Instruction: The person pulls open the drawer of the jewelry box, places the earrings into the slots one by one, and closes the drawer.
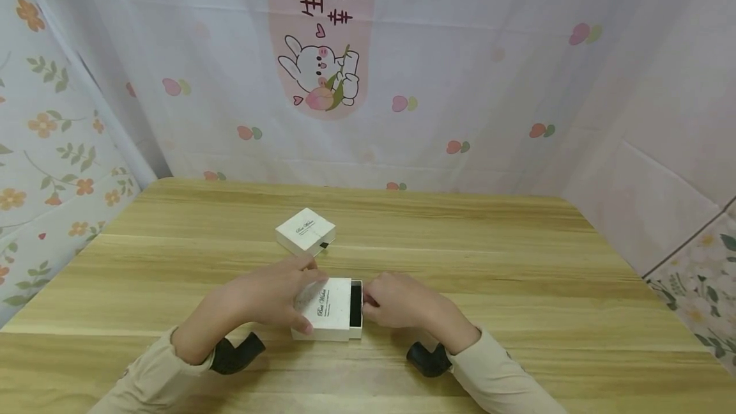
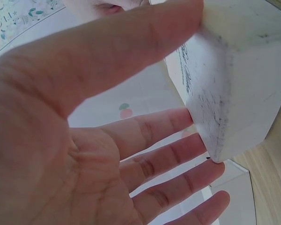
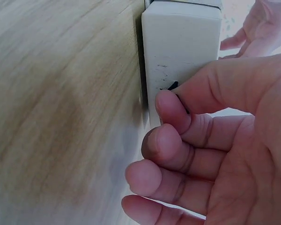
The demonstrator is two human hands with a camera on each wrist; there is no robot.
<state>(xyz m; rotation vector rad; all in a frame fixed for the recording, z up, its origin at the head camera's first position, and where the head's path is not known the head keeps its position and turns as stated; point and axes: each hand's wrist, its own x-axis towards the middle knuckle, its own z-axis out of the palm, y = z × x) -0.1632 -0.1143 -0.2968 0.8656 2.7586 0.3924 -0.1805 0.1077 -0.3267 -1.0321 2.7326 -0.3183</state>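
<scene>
A white drawer-style gift box with dark script lettering lies on the table, its drawer pulled partway out to the right and showing a black inside. Across the sleeve my left hand grips the box from the left, thumb at the near edge and fingers at the far edge. In the left wrist view, the fingertips meet the scuffed box end. My right hand is at the drawer front, thumb and index finger pinching its small black pull tab.
A second white box of the same kind, with a black tab, sits just behind, its drawer in. Black curved pieces are at both wrists. Printed curtains hang behind the wooden table.
</scene>
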